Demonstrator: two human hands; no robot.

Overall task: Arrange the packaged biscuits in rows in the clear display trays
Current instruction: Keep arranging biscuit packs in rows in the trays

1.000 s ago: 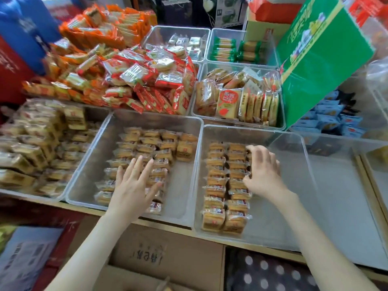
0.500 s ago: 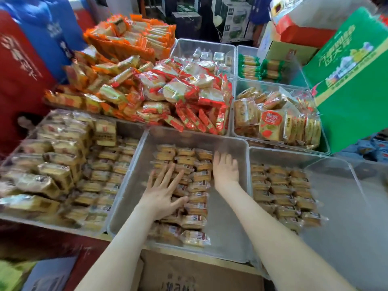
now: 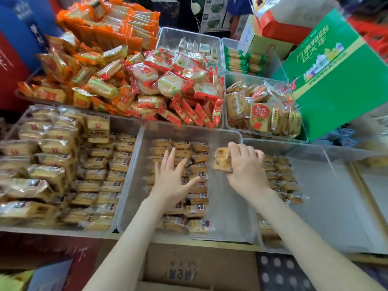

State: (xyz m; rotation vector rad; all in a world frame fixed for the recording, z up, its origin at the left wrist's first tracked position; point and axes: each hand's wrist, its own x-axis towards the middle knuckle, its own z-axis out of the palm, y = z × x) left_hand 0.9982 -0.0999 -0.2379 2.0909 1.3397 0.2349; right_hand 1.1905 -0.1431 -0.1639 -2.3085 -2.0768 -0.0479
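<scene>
Left grip: fingers spread and straight, palm down, pressing flat on the biscuit rows in the middle clear tray. Nothing pinched.

Right grip: fingers curled over a small stack of biscuit packets and holding them by their right end. The stack sits above the bare right part of the middle tray, just beside the third column of rows. Cannot tell whether it touches the tray floor.

Middle tray: three columns of wrapped biscuits along its left half, barcodes up. Nearest packets slightly askew.

Right clear tray: a few columns of the same biscuits against its left wall, partly hidden behind the right forearm.

Left clear tray: the same biscuits in rows, with larger packs heaped on its left side.

Behind: a pile of red-wrapped round crackers, orange-wrapped packets, and a green carton tilted at far right. A cardboard box stands below the tabletop edge.
</scene>
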